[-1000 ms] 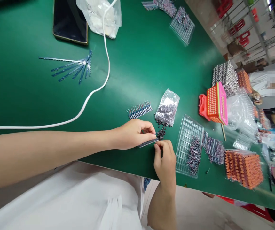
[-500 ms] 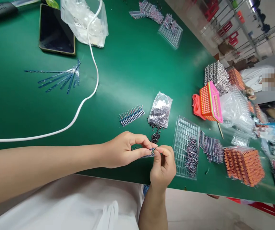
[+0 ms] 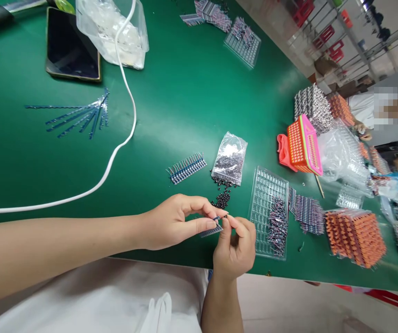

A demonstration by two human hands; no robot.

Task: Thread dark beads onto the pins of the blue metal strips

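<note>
My left hand (image 3: 180, 219) is closed in a pinch on a strip of small wired parts (image 3: 210, 232), whose grey row shows below the thumb. At the strip's right end, my right hand (image 3: 235, 247) pinches a small dark piece (image 3: 225, 217) between thumb and forefinger, too tiny to make out fully. The fingertips of both hands almost meet. Just beyond them lies a heap of small black beads (image 3: 222, 200), spilling from a clear plastic bag (image 3: 230, 157). Another strip of wired parts (image 3: 187, 168) rests on the table, farther from me than my left hand.
Right of my hands sits a clear compartment tray (image 3: 261, 208) partly filled with wired parts, beside stacked strips (image 3: 308, 215) and orange stacks (image 3: 355, 236). A basket (image 3: 298, 143) stands farther back. A white cable (image 3: 112, 162), phone (image 3: 73, 44) and blue strips (image 3: 88, 115) lie left.
The view has shifted slightly, so the left-side things sit farther left. My hands remain together at the strip; its grey row shows more below my left thumb.
</note>
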